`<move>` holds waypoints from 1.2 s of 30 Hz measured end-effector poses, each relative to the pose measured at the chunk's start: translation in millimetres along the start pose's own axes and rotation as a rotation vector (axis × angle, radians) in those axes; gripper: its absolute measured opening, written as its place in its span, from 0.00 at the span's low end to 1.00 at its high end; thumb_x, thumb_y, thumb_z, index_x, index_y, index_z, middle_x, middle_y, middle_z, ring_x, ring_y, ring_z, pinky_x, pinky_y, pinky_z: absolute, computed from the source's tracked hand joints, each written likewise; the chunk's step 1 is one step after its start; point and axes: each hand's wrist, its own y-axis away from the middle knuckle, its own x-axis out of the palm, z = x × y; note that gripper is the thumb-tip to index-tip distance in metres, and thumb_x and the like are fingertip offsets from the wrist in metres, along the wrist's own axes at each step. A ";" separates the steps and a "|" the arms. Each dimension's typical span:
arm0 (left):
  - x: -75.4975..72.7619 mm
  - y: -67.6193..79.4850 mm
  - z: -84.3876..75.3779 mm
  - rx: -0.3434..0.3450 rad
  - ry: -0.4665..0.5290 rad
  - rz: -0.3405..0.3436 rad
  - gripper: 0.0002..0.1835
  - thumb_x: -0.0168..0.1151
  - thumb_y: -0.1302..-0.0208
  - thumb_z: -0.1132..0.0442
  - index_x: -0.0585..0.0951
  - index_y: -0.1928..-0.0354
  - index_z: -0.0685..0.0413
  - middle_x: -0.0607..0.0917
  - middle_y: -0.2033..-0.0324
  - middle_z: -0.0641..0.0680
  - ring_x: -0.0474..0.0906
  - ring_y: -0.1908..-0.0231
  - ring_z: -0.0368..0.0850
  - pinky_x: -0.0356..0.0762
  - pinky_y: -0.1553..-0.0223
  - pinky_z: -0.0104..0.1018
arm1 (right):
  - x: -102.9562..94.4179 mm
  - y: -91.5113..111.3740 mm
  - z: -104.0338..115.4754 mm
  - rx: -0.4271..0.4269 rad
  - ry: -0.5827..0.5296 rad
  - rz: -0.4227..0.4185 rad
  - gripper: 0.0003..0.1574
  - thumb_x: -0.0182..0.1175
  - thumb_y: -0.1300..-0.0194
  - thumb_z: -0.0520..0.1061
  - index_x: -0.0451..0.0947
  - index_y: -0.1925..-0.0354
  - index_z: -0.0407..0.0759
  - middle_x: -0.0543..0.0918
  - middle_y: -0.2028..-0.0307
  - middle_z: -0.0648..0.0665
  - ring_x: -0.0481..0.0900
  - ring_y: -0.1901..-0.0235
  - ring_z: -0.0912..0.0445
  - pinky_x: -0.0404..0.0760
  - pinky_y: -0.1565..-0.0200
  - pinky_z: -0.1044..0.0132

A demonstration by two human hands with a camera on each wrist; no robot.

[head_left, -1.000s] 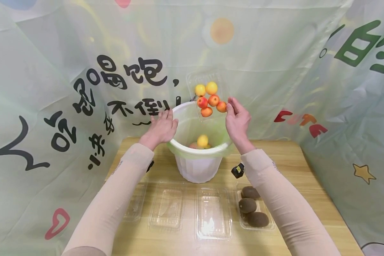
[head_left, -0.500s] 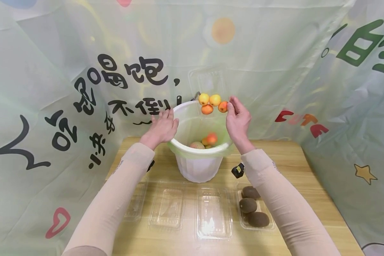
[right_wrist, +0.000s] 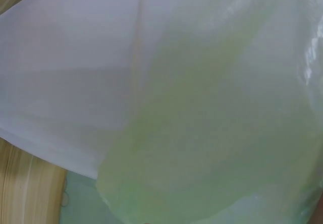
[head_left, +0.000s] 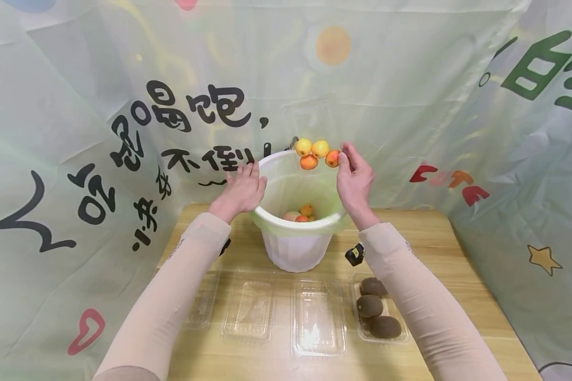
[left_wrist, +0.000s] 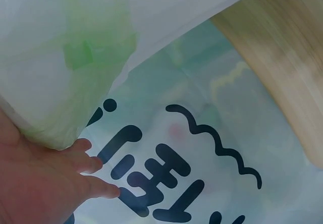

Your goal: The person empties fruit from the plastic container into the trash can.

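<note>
A white bin [head_left: 296, 251] lined with a thin green bag stands on the table. My left hand [head_left: 240, 190] rests on its left rim, fingers fairly straight; in the left wrist view this hand [left_wrist: 45, 178] lies against the bag-covered rim. Over the bin's far right side, my right hand [head_left: 355, 180] pinches the edge of a tilted clear plastic box [head_left: 310, 114]. Two small yellow fruits [head_left: 320, 148] and two orange ones [head_left: 309, 162] are at its lower end. Inside the bin lie several orange fruits [head_left: 306, 210] and a larger pale round fruit [head_left: 292, 216]. The right wrist view shows mostly bin and green bag [right_wrist: 202, 148].
Along the table [head_left: 410, 238] front are clear plastic boxes: one at far left [head_left: 200, 307], one beside it [head_left: 249, 309], and one in the middle [head_left: 318, 317]. To the right, another box [head_left: 362, 334] holds three brown kiwis [head_left: 384, 326]. Printed cloth walls surround the table.
The box in my right hand has tipped further down. Several fruits have slid out of it and dropped into the bin; the others moved toward its lower end. My left hand stays put.
</note>
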 end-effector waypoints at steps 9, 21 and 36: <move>0.3 -0.1 0.1 -0.004 0.002 -0.007 0.37 0.22 0.22 0.45 0.44 0.22 0.64 0.48 0.23 0.65 0.42 0.24 0.67 0.36 0.29 0.71 | -2.3 0.8 1.3 0.000 0.053 0.002 0.22 0.58 0.27 0.47 0.78 0.37 0.51 0.81 0.39 0.51 0.77 0.41 0.63 0.76 0.40 0.67; 0.8 -0.9 0.3 0.007 0.001 -0.017 0.37 0.22 0.22 0.44 0.45 0.22 0.64 0.49 0.23 0.65 0.43 0.24 0.67 0.37 0.29 0.71 | -3.0 0.3 -1.0 -0.013 0.064 0.042 0.23 0.58 0.27 0.47 0.77 0.36 0.50 0.80 0.39 0.50 0.77 0.39 0.61 0.75 0.39 0.67; 0.3 -0.2 1.7 0.002 0.018 -0.003 0.37 0.23 0.22 0.45 0.44 0.22 0.64 0.47 0.23 0.66 0.41 0.24 0.68 0.33 0.29 0.71 | 1.1 0.7 -2.7 -0.058 -0.024 -0.028 0.23 0.60 0.29 0.48 0.77 0.37 0.48 0.80 0.40 0.49 0.77 0.40 0.62 0.77 0.41 0.67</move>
